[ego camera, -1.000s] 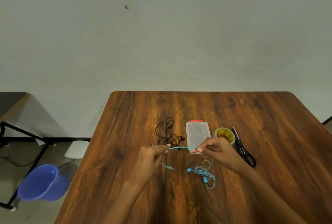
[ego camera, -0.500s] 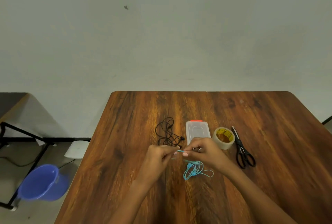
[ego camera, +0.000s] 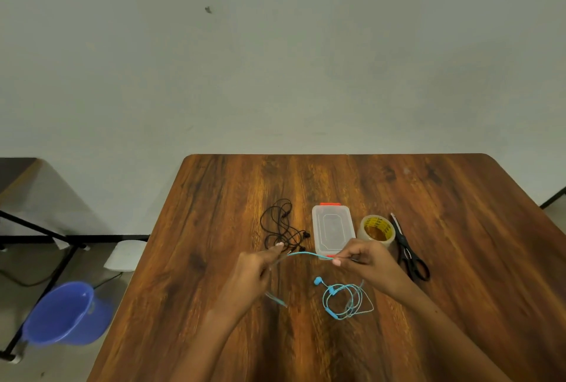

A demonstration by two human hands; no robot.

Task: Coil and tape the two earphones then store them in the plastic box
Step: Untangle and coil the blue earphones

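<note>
Head view: wooden table (ego camera: 459, 197) seen from above, against a pale wall, both forearms reaching in from the near edge.
Left hand (ego camera: 257, 268): fingers curled, pinching the blue cord between thumb and forefinger, at the left end of a stretched piece.
Right hand (ego camera: 364, 259): fingers curled as well, pinching the same cord at its right end, just in front of the near short side of the box.
Blue earphones (ego camera: 343, 299): one piece of cord held tight between the two hands, running left to right with a slight arch, above the table. Rest of the cord lying in loose round loops on the table, near side of the right hand, with the earbuds at the left part of the loops. One more end hanging down from the left hand toward the near side, blurred.
Black earphones (ego camera: 281, 228): loose tangle on the table, left of the box, far side of the left hand, not touched.
Box (ego camera: 332, 228): clear plastic, lid on, orange clips at both short ends, long axis pointing away from the person.
Tape (ego camera: 376, 228): roll just right of the box, partly behind the right hand.
Scissors (ego camera: 407, 246): black, right of the tape, blades pointing away, handles toward the near side.
Bucket (ego camera: 67, 314): blue, on the floor left of the table.
</note>
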